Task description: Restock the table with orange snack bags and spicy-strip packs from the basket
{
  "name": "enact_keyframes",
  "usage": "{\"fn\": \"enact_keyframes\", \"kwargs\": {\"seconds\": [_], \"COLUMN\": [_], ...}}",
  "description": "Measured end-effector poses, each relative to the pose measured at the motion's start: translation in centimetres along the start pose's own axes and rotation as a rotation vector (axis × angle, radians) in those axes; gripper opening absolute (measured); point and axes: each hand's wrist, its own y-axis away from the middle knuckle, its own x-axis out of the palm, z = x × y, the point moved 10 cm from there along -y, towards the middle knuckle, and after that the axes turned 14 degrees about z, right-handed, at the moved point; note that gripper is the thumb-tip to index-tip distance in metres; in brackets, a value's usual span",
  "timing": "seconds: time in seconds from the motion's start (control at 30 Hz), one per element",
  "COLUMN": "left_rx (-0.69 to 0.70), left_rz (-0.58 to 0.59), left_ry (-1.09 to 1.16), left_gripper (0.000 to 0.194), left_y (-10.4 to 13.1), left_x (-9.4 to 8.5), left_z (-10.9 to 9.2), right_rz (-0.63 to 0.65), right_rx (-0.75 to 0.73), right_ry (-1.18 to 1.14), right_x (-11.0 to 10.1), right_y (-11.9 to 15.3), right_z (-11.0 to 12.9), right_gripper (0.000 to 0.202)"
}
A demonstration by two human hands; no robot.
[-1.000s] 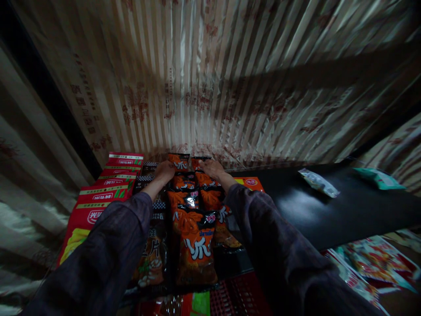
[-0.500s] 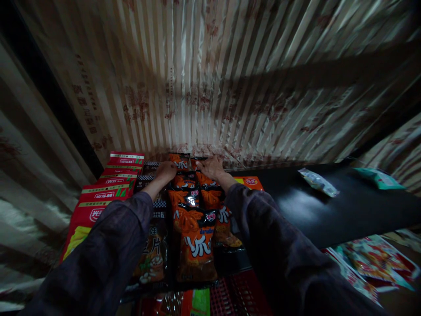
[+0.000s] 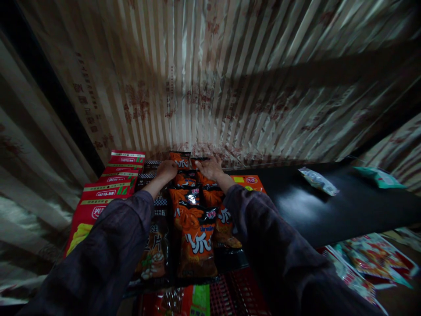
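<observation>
Two rows of orange-and-black snack bags point(image 3: 199, 239) stand one behind another on the black shelf. My left hand point(image 3: 168, 169) is curled closed against the left edge of the rearmost bag in the left row point(image 3: 180, 159). Its fingertips are hidden, so what they grip cannot be made out. On the right row, my right hand point(image 3: 212, 168) rests over the top of the rearmost bag, thumb stretched left and apart from the fingers. Dark brown bags point(image 3: 154, 250) fill the row left of the orange ones, partly behind my left sleeve.
Red snack bags point(image 3: 94, 199) stand in a row at far left. An orange-yellow packet point(image 3: 251, 181) lies right of my right wrist. A silver packet point(image 3: 318, 181) and a teal packet point(image 3: 378, 177) lie on the black shelf point(image 3: 296, 224). More bags point(image 3: 375, 259) are below right. Striped sheeting point(image 3: 204, 87) hangs behind.
Both hands stay at the rearmost orange bags with almost no movement. The view has shifted very slightly.
</observation>
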Motion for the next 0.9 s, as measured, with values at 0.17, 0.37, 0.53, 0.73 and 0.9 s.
{"fn": "enact_keyframes", "kwargs": {"seconds": [0.17, 0.37, 0.53, 0.73, 0.9], "left_rx": [-0.009, -0.007, 0.005, 0.047, 0.052], "left_rz": [0.000, 0.005, 0.018, 0.068, 0.089], "left_ry": [0.010, -0.006, -0.048, -0.114, -0.112], "left_gripper": [0.029, 0.031, 0.031, 0.032, 0.031], "left_y": [0.1, 0.2, 0.4, -0.1, -0.5], "left_x": [-0.1, -0.3, -0.4, 0.6, 1.2], "left_z": [0.5, 0.8, 0.5, 0.1, 0.4], "right_rz": [-0.025, -0.080, -0.102, -0.046, -0.034], "right_rx": [-0.034, -0.077, -0.088, -0.177, -0.238], "right_ry": [0.014, 0.025, -0.003, 0.014, 0.018], "right_x": [-0.2, -0.2, -0.6, -0.7, -0.4], "right_y": [0.6, 0.9, 1.0, 1.3, 1.5], "right_z": [0.2, 0.7, 1.1, 2.8, 3.5], "right_gripper": [0.057, 0.055, 0.056, 0.045, 0.025]}}
